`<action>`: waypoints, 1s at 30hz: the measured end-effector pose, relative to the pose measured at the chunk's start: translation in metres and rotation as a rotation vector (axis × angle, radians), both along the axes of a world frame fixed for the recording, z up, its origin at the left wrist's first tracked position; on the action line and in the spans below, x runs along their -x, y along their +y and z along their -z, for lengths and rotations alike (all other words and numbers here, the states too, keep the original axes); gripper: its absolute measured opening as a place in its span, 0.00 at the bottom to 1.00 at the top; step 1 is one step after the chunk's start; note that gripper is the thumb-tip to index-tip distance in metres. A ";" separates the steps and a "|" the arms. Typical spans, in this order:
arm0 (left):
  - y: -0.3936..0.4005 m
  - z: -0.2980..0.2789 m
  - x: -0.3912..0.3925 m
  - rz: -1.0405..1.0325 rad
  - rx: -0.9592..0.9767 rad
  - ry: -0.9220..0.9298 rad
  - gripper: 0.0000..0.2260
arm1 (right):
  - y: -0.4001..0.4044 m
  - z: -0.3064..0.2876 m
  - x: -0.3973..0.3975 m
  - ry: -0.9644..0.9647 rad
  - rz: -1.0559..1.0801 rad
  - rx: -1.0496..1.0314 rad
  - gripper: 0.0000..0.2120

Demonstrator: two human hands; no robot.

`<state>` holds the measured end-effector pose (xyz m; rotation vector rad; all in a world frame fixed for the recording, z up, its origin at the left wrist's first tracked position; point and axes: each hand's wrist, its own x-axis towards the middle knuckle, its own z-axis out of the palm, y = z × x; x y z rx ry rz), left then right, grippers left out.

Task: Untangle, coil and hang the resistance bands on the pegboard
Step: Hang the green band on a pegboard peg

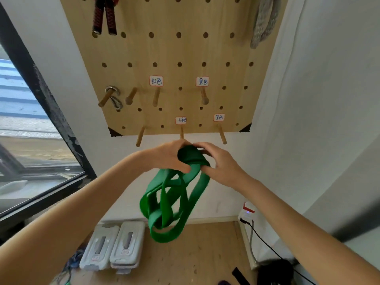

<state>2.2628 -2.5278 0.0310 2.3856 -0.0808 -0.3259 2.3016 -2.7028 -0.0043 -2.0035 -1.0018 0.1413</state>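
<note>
A green resistance band (168, 202) hangs in several loose loops below my hands. Its top is bunched into a knot-like wad between them. My left hand (166, 157) grips the wad from the left, and my right hand (218, 161) pinches it from the right. Both hands are just below the bottom edge of the wooden pegboard (174, 48), under the middle bottom peg (181, 134) with a small label above it. Other labelled pegs (156, 98) stick out of the board bare.
Jump-rope handles (104, 19) hang at the board's top left and a patterned cloth (264, 21) at the top right. On the wooden floor lie two white plastic cases (115, 245). A wall socket with a black cable (265, 241) is at the right, a window at the left.
</note>
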 end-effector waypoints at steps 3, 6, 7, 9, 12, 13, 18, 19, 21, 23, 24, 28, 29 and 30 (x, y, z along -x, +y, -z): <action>0.003 -0.002 0.009 -0.023 0.161 0.060 0.25 | -0.005 -0.007 0.004 -0.272 0.029 0.041 0.19; -0.002 -0.001 0.020 -0.053 0.398 0.091 0.23 | -0.007 -0.010 0.003 -0.494 0.018 0.095 0.16; -0.004 0.001 0.024 -0.055 0.441 0.084 0.24 | -0.008 -0.011 0.002 -0.467 -0.005 0.089 0.15; -0.009 0.003 0.029 -0.048 0.473 0.071 0.25 | -0.011 -0.017 -0.002 -0.306 -0.071 0.095 0.13; -0.016 0.001 0.031 -0.018 0.334 0.083 0.26 | -0.018 -0.026 -0.010 -0.116 -0.161 0.099 0.12; -0.017 -0.001 0.030 -0.012 0.254 0.082 0.25 | -0.019 -0.027 -0.012 -0.116 -0.169 0.086 0.10; -0.019 0.003 0.027 -0.026 0.121 0.115 0.22 | -0.006 -0.019 -0.016 -0.033 -0.066 -0.010 0.09; -0.016 0.007 0.026 -0.041 0.154 0.122 0.22 | 0.000 -0.014 -0.017 0.012 -0.051 -0.018 0.09; -0.006 0.013 0.023 -0.060 0.270 0.110 0.24 | 0.010 -0.005 -0.023 0.063 -0.041 0.029 0.08; 0.009 0.016 0.016 -0.021 0.380 0.117 0.25 | 0.018 0.002 -0.033 0.138 -0.065 0.092 0.06; 0.017 0.016 0.012 0.009 0.404 0.123 0.25 | 0.020 0.003 -0.039 0.189 -0.086 0.104 0.07; 0.051 0.016 -0.014 0.012 0.413 0.093 0.25 | 0.034 -0.001 -0.055 0.420 -0.140 0.077 0.20; 0.058 0.018 -0.022 0.008 0.423 0.094 0.25 | 0.041 0.000 -0.058 0.395 -0.123 0.099 0.22; 0.063 0.020 -0.030 0.014 0.422 0.097 0.25 | 0.050 0.004 -0.060 0.323 -0.090 0.143 0.23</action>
